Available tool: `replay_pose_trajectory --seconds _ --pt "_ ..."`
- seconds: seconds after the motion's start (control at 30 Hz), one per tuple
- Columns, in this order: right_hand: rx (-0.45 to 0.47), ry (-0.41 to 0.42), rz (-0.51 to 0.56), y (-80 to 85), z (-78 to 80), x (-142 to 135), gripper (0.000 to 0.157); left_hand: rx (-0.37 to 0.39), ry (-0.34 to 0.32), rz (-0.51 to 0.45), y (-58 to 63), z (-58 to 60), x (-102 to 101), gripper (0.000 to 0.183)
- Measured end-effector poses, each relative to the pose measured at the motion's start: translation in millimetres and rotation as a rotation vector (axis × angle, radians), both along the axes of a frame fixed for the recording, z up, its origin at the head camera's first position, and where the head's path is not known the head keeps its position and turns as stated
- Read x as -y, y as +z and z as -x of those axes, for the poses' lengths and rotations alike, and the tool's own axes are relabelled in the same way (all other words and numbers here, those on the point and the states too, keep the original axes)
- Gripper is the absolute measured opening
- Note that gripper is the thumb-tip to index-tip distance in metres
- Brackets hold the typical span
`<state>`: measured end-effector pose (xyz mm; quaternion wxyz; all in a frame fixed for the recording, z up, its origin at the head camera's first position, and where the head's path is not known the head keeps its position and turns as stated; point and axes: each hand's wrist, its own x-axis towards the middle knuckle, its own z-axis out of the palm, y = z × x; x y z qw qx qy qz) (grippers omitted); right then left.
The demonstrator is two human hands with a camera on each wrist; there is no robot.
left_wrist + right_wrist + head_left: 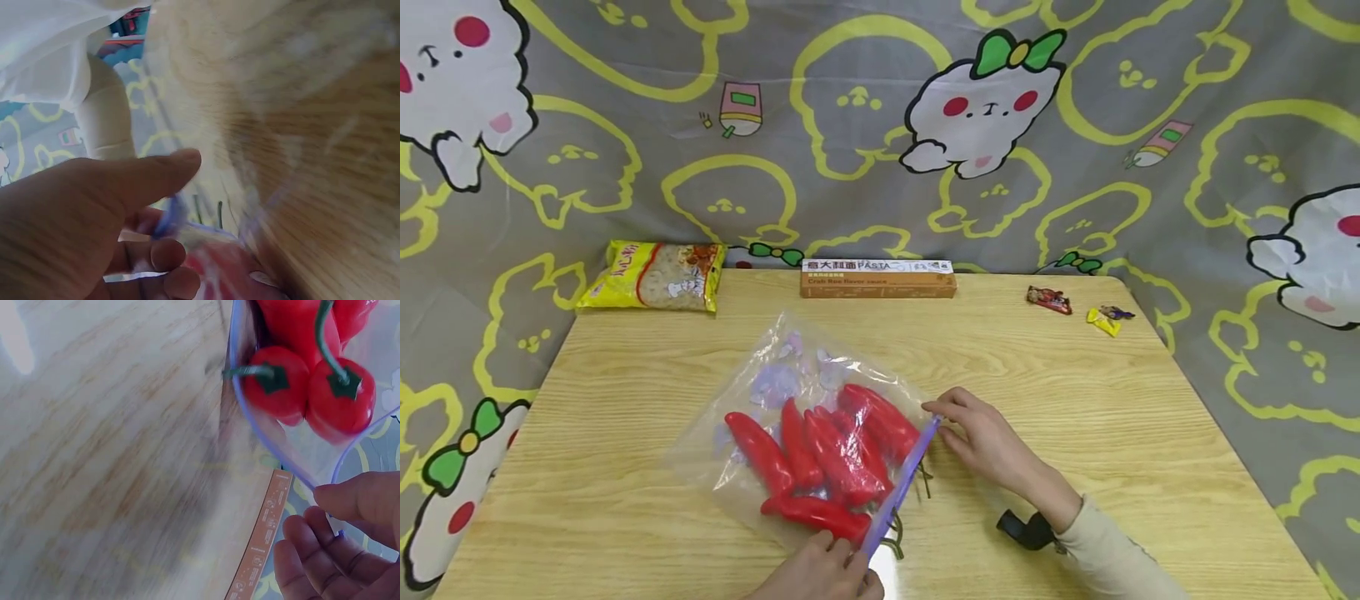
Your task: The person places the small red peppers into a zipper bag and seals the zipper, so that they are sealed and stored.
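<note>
A clear zip bag (805, 350) with a purple-blue edge lies tilted on the table, holding several red peppers (842, 467). Some green stems poke out past the bag's mouth. At the mouth's near end, my left hand (823, 571) grips the corner; the purple strip shows by its curled fingers in the left wrist view. My right hand (992, 442) pinches the far corner between thumb and fingers. In the right wrist view the mouth stands parted, with pepper tops (275, 387) and stems inside it.
Along the back of the wooden table (1045, 367) lie a yellow food packet (662, 277), a long pasta box (877, 279), a red wrapped snack (1049, 300) and small candies (1105, 320). Patterned grey cloth (850, 192) hangs behind and at both sides.
</note>
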<state>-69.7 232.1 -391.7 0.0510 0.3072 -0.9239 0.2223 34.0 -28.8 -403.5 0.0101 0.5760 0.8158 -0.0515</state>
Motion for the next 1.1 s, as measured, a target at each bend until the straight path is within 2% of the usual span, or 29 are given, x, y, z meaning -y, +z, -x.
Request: replay_pose_trajectory --seconds 0.13,0.27,0.37,0.47,0.5,0.6,0.67,0.77,0.83,0.97,1.03,1.1 --pt "-0.009 0.01 -0.021 2.4 -0.9 -1.8 0.032 0.042 0.001 -0.01 2.1 -1.3 2.5 0.03" --pt "0.022 0.035 -0.022 7.3 -3.1 -5.7 0.033 0.064 0.003 -0.047 8.3 -2.9 9.9 0.034" --pt "0.045 0.058 0.012 16.0 -5.9 -10.5 0.034 0.004 -0.01 -0.138 17.5 -3.7 19.0 0.029" --pt "0.02 0.072 0.085 29.1 -7.3 -16.6 0.033 -0.115 -0.015 -0.284 31.5 -1.6 29.2 0.011" --pt "0.0 0.073 0.115 34.3 -7.2 -18.7 0.033 -0.18 -0.021 -0.368 36.3 0.6 31.8 0.01" --pt "-0.082 0.061 0.201 50.1 -4.9 -25.3 0.034 -0.322 -0.029 -0.603 56.2 11.1 40.4 0.032" --pt "-0.127 0.035 0.251 61.7 -3.2 -28.9 0.035 -0.354 -0.02 -0.756 72.1 19.7 46.3 0.034" --pt "-0.195 0.002 0.318 77.6 -1.3 -32.1 0.035 -0.328 0.002 -0.93 94.9 31.4 57.3 0.031" --pt "-0.229 -0.011 0.355 87.2 -0.1 -32.1 0.036 -0.313 0.032 -1.038 105.7 39.2 64.1 0.025" --pt "-0.288 0.003 0.415 104.6 3.4 -27.0 0.03 -0.275 0.154 -1.192 117.7 54.7 76.8 0.03" --pt "-0.294 0.018 0.439 112.4 4.8 -22.2 0.018 -0.219 0.243 -1.251 122.5 62.2 82.9 0.031" --pt "-0.298 0.03 0.464 120.3 4.9 -16.3 0.009 -0.17 0.295 -1.334 127.0 71.2 88.1 0.028"
